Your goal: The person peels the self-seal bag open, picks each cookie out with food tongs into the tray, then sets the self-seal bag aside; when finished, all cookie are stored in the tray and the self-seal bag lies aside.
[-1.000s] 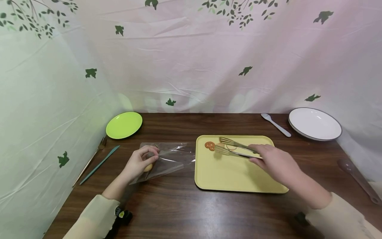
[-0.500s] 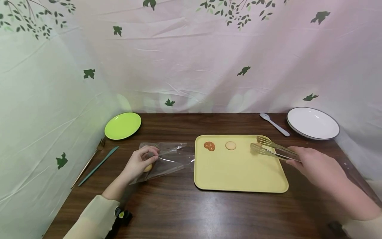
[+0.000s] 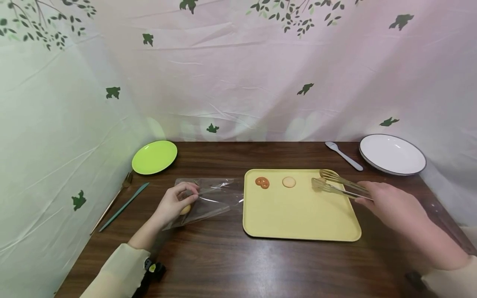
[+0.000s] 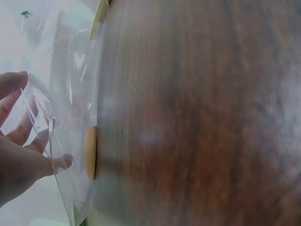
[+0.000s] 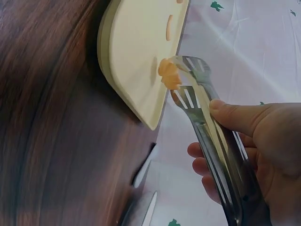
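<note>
My right hand (image 3: 391, 205) grips metal tongs (image 3: 348, 186) over the far right corner of a yellow tray (image 3: 298, 215). Between the tong tips is a small ridged cookie (image 5: 169, 74), partly covered by them in the head view. A brown pretzel (image 3: 262, 182) and a round pale cookie (image 3: 288, 182) lie along the tray's far side. Left of the tray, my left hand (image 3: 177, 203) holds a clear plastic bag (image 3: 218, 196) by its near left end, thumb and fingers apart at its mouth. Another cookie (image 4: 91, 153) lies low inside the bag, beside the thumb.
A green plate (image 3: 154, 157) stands at the back left, with a fork (image 3: 113, 200) and a teal knife (image 3: 124, 206) before it. At the back right are a grey spoon (image 3: 344, 156) and a white dish (image 3: 393, 154). Cloth walls border the table.
The right hand has swung the tongs from the tray's far middle to its far right corner, uncovering the round cookie. It has barely moved since half a second ago. The left hand stays put.
</note>
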Motion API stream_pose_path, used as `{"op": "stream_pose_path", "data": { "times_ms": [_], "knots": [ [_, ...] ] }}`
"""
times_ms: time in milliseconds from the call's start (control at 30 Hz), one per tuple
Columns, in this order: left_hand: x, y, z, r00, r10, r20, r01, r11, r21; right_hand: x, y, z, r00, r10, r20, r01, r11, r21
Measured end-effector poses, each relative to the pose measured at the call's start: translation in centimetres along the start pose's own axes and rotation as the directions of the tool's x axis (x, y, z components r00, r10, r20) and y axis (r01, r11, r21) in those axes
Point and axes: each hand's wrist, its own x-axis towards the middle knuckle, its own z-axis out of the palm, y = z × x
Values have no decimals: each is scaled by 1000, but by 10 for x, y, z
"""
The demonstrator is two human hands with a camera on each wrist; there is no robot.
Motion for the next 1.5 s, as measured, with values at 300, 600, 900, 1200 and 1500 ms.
{"op": "stream_pose_path", "data": {
  "times_ms": [300,600,900,1200,1500],
  "knots": [
    [-4,17,2,1000,-4,10,5,1000,-16,8,1,18,993,67,97,-77,992,104],
    [0,1,-1,1000,-2,0,2,1000,4,2,5,33,997,53,60,-62,985,164],
    [0,0,0,1000,1,6,-1,1000,-11,-6,0,42,955,-147,-259,136,989,-63],
    [-2,15,2,1000,-16,15,16,1000,-7,-3,-2,46,944,-167,-284,145,985,-96],
    [-5,33,2,999,-23,23,23,1000,10,-2,2,43,990,35,-138,-27,998,60]
  ]
}}
